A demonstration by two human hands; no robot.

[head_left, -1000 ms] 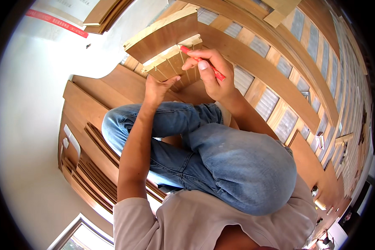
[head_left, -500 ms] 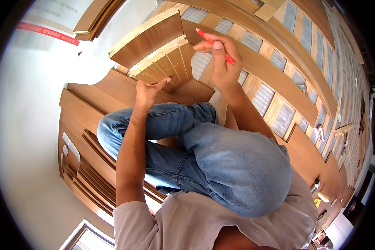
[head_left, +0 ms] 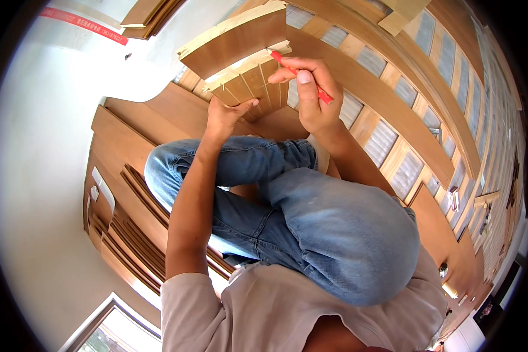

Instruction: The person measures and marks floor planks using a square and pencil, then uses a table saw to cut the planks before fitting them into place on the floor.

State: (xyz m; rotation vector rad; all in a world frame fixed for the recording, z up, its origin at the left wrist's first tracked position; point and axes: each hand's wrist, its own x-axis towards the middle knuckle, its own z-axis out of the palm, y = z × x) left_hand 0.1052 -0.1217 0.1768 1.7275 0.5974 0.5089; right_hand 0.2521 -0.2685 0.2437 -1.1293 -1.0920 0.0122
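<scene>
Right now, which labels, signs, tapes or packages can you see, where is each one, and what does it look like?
Red strip: top left on the white floor, long, narrow, small pale print.
Cream tape: along the top edge of the brown wooden panel ahead of both hands.
No screens or packages.

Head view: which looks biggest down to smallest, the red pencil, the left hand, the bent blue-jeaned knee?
1. Knee, though it is nearest the camera.
2. Left hand.
3. Red pencil, thin and partly hidden in the right hand.
</scene>
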